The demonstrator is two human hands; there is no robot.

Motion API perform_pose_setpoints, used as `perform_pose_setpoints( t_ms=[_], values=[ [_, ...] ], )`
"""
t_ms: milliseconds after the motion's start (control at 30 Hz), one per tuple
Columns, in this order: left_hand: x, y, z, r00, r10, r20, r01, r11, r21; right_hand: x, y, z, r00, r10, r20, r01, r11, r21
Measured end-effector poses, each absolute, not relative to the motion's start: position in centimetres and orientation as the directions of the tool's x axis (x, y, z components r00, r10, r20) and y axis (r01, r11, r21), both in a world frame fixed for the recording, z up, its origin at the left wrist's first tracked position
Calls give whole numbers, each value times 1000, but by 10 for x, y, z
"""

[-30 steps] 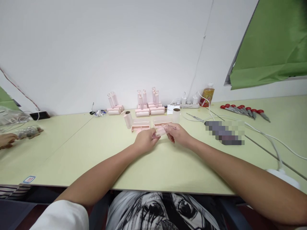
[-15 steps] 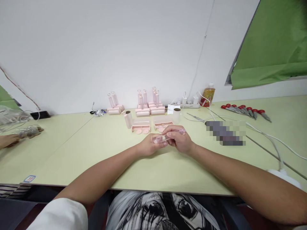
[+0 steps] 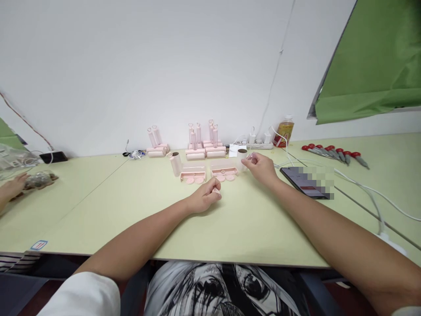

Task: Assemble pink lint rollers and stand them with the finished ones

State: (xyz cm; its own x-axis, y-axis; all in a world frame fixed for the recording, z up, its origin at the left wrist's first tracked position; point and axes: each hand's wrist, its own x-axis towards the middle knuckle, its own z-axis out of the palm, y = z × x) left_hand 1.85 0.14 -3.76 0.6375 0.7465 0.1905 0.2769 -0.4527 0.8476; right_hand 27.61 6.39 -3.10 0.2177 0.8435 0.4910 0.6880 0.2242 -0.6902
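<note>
My left hand [image 3: 204, 196] is closed around a small pale pink piece [image 3: 215, 191] above the table. Farther right, my right hand [image 3: 261, 169] pinches a small clear pinkish piece [image 3: 251, 157] beside an upright whitish roll [image 3: 242, 160] with a brown core. Two open pink cases lie beyond my hands, the left case [image 3: 193, 176] and the right case [image 3: 224, 172], with round pink discs at their front. A second upright roll [image 3: 176, 163] stands left of them, with a pink part leaning on it.
Several pink assemblies [image 3: 196, 153] stand by the wall. A phone [image 3: 305, 182], white cables, a bottle [image 3: 284, 131] and several red-capped tools [image 3: 332, 151] are to the right. Another person's hand [image 3: 15, 186] touches a plastic-wrapped bundle [image 3: 39, 179] at far left.
My hands have parted; the right moved right and up to the whitish roll with the clear piece. My left stayed nearly in place, now more closed. The other person's hand moved slightly.
</note>
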Motion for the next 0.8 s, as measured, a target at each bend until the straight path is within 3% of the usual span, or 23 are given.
perform_pose_setpoints(
  t_ms=[133, 400, 567, 800],
  values=[
    [19, 2, -39, 626, 748, 218, 290, -484, 826, 273, 68, -36, 144, 885, 443, 785, 170, -596],
    [23, 8, -44, 594, 748, 296, 175, -480, 860, 271, 77, -46, 160, 922, 353, 814, 79, -575],
    [23, 11, -42, 583, 710, 394, 247, -618, 747, 274, 77, -44, 189, 909, 371, 847, 40, -530],
    [22, 12, -38, 523, 739, 424, 323, -632, 704, 275, 77, -44, 168, 940, 296, 876, -5, -482]
  ],
)
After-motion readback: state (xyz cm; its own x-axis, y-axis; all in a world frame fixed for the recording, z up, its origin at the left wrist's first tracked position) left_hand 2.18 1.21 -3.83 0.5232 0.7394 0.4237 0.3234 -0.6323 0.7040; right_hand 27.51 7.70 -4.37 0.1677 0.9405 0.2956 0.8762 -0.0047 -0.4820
